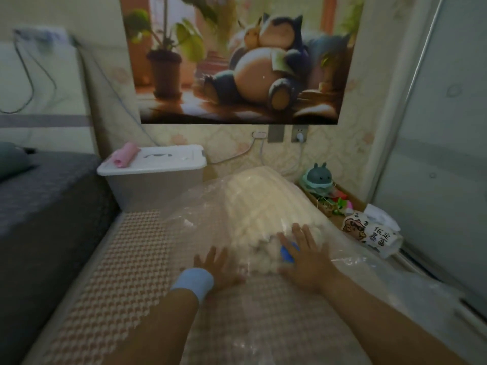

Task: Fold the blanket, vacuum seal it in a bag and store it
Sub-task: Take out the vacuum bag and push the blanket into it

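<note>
Two forearms enter from the bottom edge, elbows cut off; the left wears one blue wristband. The left hand lies flat, fingers straight and spread, at the near end of the clear bag, whose edge is hard to trace against the houndstooth bed cover. The right hand presses down on the bag too, fingers splayed and gripping nothing, half covering a blue piece (what it is I cannot tell). Inside the one bag sits one cream fluffy blanket — a mound lying on the bed. Beyond stands one white-lidded storage box, contents hidden, with one pink roll on its lid.
</note>
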Demonstrator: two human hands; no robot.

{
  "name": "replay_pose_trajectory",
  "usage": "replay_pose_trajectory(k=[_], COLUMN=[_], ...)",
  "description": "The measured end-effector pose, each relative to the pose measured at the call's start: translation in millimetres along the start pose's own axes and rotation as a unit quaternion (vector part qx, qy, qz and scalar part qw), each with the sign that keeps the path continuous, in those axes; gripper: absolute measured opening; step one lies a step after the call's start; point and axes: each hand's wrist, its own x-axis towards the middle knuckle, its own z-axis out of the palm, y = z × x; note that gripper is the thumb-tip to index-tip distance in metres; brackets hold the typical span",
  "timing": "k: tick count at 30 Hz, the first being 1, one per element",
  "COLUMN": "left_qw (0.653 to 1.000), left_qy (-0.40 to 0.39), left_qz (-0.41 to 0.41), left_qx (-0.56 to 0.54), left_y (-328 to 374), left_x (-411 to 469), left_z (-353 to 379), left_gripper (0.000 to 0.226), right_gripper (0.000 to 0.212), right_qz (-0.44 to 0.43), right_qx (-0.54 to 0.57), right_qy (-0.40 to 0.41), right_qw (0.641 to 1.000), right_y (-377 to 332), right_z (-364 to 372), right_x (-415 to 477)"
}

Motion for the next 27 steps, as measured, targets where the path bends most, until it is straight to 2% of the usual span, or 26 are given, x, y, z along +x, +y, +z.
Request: replay_pose_trajectory(k=[3, 6, 8, 10, 13, 17, 22, 27], left_qw=[0.999, 0.998, 0.997, 0.996, 0.999, 0.989, 0.973, 0.964], left_qy=[-0.040, -0.047, -0.064, -0.075, 0.028, 0.140, 0.210, 0.252], left_qz=[-0.015, -0.011, -0.018, -0.021, -0.021, 0.041, 0.080, 0.065], left_qx=[0.033, 0.031, 0.030, 0.038, 0.033, -0.023, -0.052, -0.047], left_y=[-36, -51, -49, -38, -21, -2, 13, -15], left_x=[-38, -63, -69, -66, -53, -11, 28, 40], left_z=[29, 31, 15, -7, -43, -93, -158, -208], left_gripper=[0.118, 0.119, 0.117, 0.104, 0.088, 0.063, 0.054, 0.056], right_gripper=[0.090, 0.088, 0.080, 0.069, 0.049, 0.039, 0.039, 0.039], right_qz=[-0.011, -0.008, 0.007, 0.028, 0.023, -0.008, -0.048, -0.101], right_qx=[-0.037, 0.002, 0.028, 0.006, -0.081, -0.027, 0.049, 0.142], right_qy=[-0.057, -0.097, -0.083, -0.038, 0.041, 0.128, 0.126, 0.103], right_qw=[0.998, 0.995, 0.996, 0.999, 0.996, 0.991, 0.990, 0.979], right_y=[-6, -15, -24, -34, -50, -61, -76, -109], right_z=[-1, -19, -30, -41, -59, -74, -107, -141], right_x=[-31, -42, -41, -33, -14, 44, 122, 169])
